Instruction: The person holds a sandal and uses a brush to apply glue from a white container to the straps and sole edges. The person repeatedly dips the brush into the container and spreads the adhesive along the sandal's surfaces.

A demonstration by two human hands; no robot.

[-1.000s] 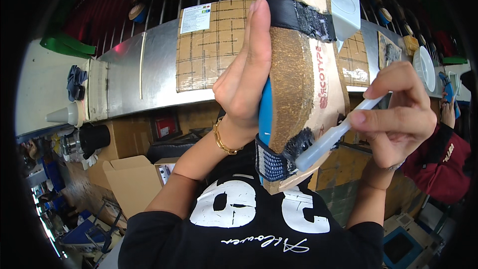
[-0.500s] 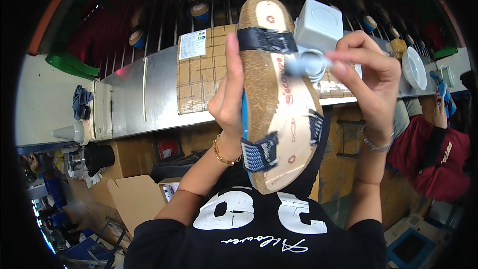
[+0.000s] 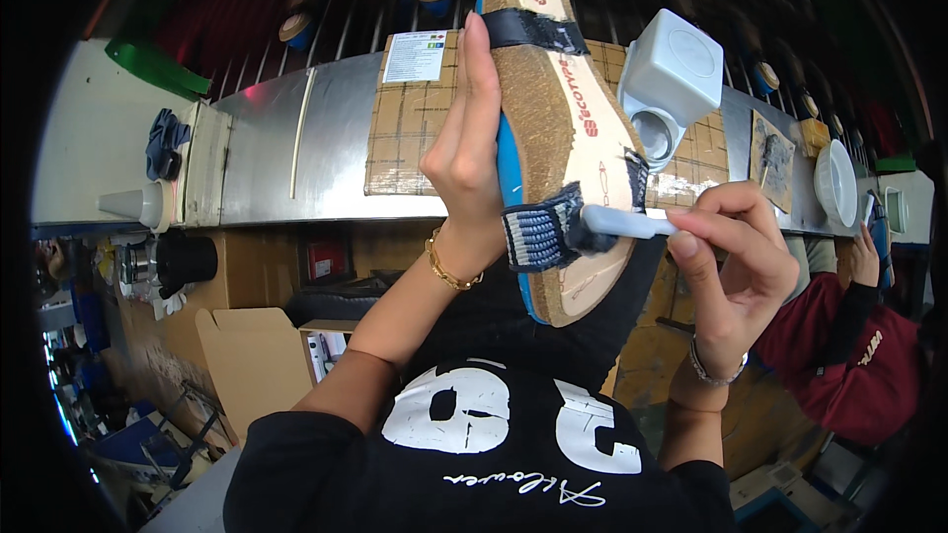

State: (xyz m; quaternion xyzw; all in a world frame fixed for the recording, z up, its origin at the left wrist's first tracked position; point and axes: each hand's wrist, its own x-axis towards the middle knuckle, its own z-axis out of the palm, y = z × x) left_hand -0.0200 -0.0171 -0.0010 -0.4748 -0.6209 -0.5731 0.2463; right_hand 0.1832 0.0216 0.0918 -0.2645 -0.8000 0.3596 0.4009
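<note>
A cork footbed with a pale centre strip is held upright on a blue shoe last. My left hand is closed around its left side. A black strap end lies folded over its upper part. Lower down, a striped woven strap folds in from the left, and a second woven strap end from the right. Between thumb and fingers, my right hand pinches a small brush with a pale handle. Its dark bristles touch the left woven strap's inner end.
Behind the footbed, a white plastic pot with a round spout stands on a cardboard box on the metal bench. Past it runs a rack of bars holding shoes. A white bowl and a co-worker's maroon sleeve are at the right.
My right hand has brought the brush down from near the black strap to the lower left woven strap. My left hand has raised the footbed a little and moved it right.
</note>
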